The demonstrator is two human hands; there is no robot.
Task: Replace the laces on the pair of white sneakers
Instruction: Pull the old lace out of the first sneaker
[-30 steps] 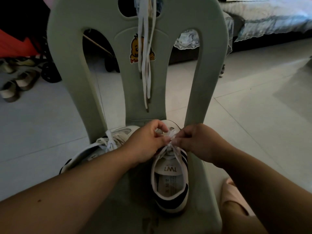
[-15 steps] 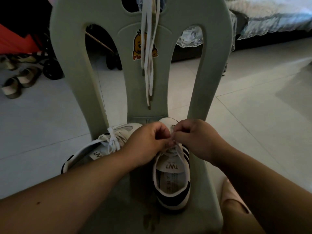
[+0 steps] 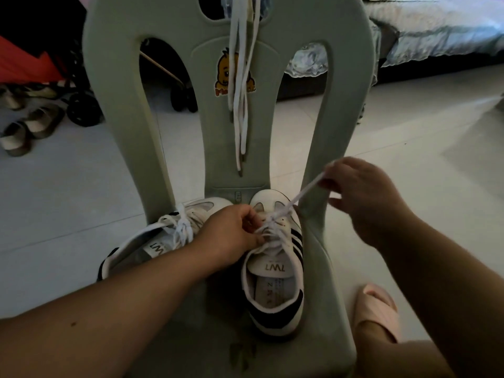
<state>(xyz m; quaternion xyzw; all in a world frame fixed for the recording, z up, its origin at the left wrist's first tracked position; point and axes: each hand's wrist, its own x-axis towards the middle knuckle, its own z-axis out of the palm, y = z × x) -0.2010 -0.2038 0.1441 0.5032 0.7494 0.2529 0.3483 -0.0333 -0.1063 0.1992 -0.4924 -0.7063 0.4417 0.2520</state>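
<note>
The left hand (image 3: 231, 236) has its fingers curled down on the lacing of the striped sneaker (image 3: 275, 282), pinching the crossed strands near the front eyelets. The right hand (image 3: 362, 197) is raised up and to the right of it. Its thumb and fingers are closed on the free end of the lace (image 3: 302, 193), which runs taut and slanting from the shoe to that pinch.

The striped sneaker stands upright on the chair seat (image 3: 218, 323), under and just nearer than the left hand, with its toe toward the chair back (image 3: 343, 77). The second sneaker (image 3: 141, 246) lies left of the left hand, partly hidden behind that wrist and forearm. It is already laced and has a white knot on top.

Beyond both hands, spare laces (image 3: 242, 105) hang down the middle of the chair back, crossing a duck sticker (image 3: 222, 75). Their tips end above the sneakers' toes. Below the right forearm, a pink slipper (image 3: 376, 309) is on a foot beside the seat. Far left of the left hand, sandals (image 3: 30, 126) and a dark wheel (image 3: 81, 110) sit on the tiled floor. Far beyond the right hand stands a bed (image 3: 436, 31) with a frilled cover.
</note>
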